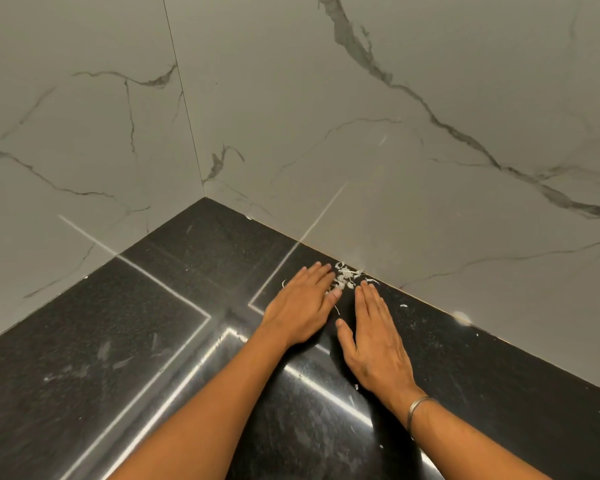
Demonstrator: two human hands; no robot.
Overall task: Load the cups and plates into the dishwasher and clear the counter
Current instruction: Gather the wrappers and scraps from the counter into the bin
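Observation:
Both my hands lie flat, palms down, on the black stone counter (125, 341). My left hand (300, 304) and my right hand (374, 341) sit side by side, fingers pointing at the wall, with a narrow gap between them. A small heap of white scraps (345, 277) lies at the fingertips of both hands, right against the wall's foot. Neither hand holds anything. No cups, plates or dishwasher are in view.
Grey marble-patterned wall panels (395, 133) meet in a corner (204, 197) behind the counter. A few loose white flecks (403, 305) lie to the right of my right hand. A metal bangle (420, 407) is on my right wrist. The counter shows smears and bright light reflections.

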